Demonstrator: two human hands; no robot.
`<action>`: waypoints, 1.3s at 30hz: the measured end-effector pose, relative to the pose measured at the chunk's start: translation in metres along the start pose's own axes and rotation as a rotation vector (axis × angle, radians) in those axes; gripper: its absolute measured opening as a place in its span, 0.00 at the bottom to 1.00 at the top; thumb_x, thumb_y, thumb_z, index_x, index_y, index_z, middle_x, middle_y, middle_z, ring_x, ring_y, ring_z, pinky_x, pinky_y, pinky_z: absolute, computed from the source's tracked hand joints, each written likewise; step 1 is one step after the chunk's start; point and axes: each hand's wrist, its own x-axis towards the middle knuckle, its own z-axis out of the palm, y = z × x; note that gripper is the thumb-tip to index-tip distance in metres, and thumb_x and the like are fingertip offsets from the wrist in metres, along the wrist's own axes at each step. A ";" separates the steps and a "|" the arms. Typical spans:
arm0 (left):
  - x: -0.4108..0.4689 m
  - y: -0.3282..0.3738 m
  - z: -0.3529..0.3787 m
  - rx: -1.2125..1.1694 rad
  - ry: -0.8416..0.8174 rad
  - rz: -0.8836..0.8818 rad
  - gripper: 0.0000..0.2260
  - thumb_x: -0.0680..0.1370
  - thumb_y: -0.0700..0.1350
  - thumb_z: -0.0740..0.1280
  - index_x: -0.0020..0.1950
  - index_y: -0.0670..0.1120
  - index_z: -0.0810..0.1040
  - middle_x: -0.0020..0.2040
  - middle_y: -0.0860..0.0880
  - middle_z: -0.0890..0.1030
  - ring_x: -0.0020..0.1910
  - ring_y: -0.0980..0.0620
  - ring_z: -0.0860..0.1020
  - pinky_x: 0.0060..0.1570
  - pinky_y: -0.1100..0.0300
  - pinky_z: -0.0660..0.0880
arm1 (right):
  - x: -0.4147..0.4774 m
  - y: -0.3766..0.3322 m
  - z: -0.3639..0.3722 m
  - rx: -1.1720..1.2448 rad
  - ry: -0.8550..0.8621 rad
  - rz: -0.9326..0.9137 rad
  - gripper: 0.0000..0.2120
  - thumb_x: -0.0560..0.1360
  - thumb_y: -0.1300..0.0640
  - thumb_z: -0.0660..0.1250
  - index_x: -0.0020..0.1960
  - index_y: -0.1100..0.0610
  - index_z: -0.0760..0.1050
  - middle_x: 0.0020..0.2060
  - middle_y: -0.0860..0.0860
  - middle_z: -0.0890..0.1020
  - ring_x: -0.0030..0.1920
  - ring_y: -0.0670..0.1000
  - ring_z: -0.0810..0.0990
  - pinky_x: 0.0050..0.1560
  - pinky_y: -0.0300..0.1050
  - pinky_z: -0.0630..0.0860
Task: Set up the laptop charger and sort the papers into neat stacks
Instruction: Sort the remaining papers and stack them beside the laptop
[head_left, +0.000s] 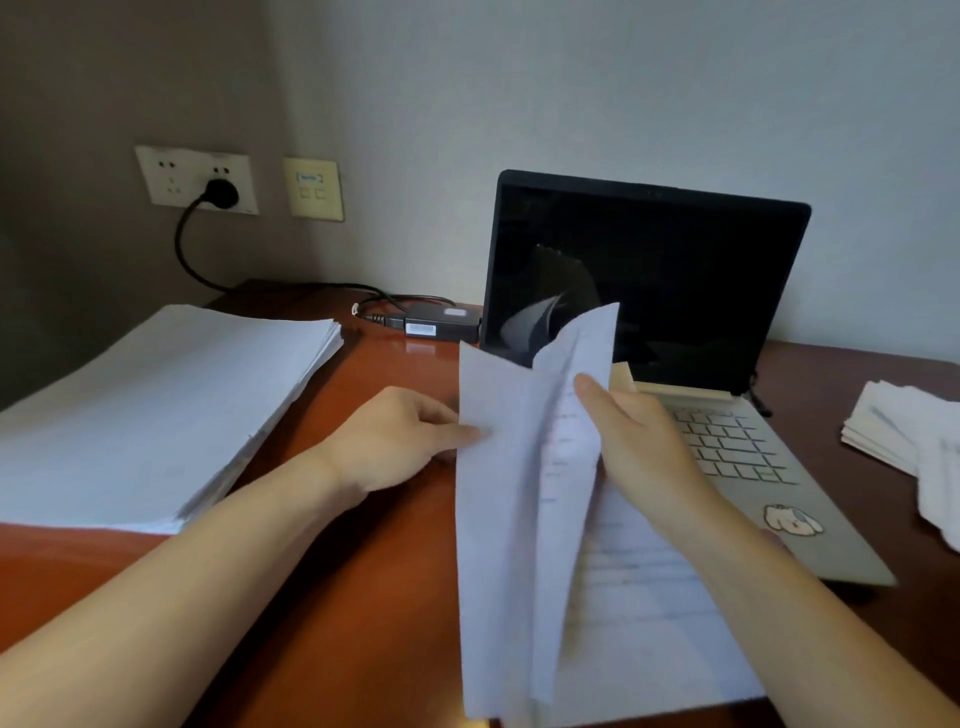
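glossy wooden desk (363, 519), matt paper sheets (509, 519)

One laptop (644, 280) with one sticker (792, 519) is counted centre right. One charger brick (441, 323), one plug (221, 193), one socket plate (166, 176) and one switch plate (313, 189) are seen upper left. Two paper piles are counted: large stack (156, 405) left, small pile (883, 426) right. At centre the held sheets (509, 493) cannot be counted.

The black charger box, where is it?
In the head view, the charger brick lies on the desk, just left of the laptop and right of the paper stack.
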 end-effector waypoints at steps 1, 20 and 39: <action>-0.001 0.001 0.002 -0.023 -0.004 0.005 0.11 0.80 0.53 0.71 0.45 0.49 0.88 0.36 0.57 0.85 0.34 0.60 0.83 0.36 0.70 0.77 | 0.002 0.003 0.001 0.043 -0.013 0.032 0.25 0.82 0.47 0.60 0.38 0.68 0.70 0.30 0.53 0.74 0.33 0.50 0.72 0.39 0.47 0.66; 0.002 -0.010 0.011 0.182 0.448 0.255 0.10 0.76 0.51 0.75 0.44 0.50 0.76 0.38 0.52 0.81 0.35 0.54 0.80 0.35 0.65 0.78 | -0.004 0.009 0.008 -0.050 -0.049 -0.082 0.23 0.77 0.48 0.67 0.38 0.69 0.69 0.31 0.63 0.76 0.29 0.51 0.74 0.30 0.54 0.74; 0.000 -0.001 0.011 -0.184 0.153 0.200 0.09 0.78 0.48 0.73 0.43 0.43 0.87 0.40 0.53 0.87 0.39 0.54 0.86 0.35 0.69 0.79 | -0.007 0.014 0.014 -0.111 -0.082 -0.205 0.18 0.79 0.52 0.65 0.34 0.59 0.69 0.25 0.52 0.74 0.29 0.50 0.71 0.35 0.46 0.68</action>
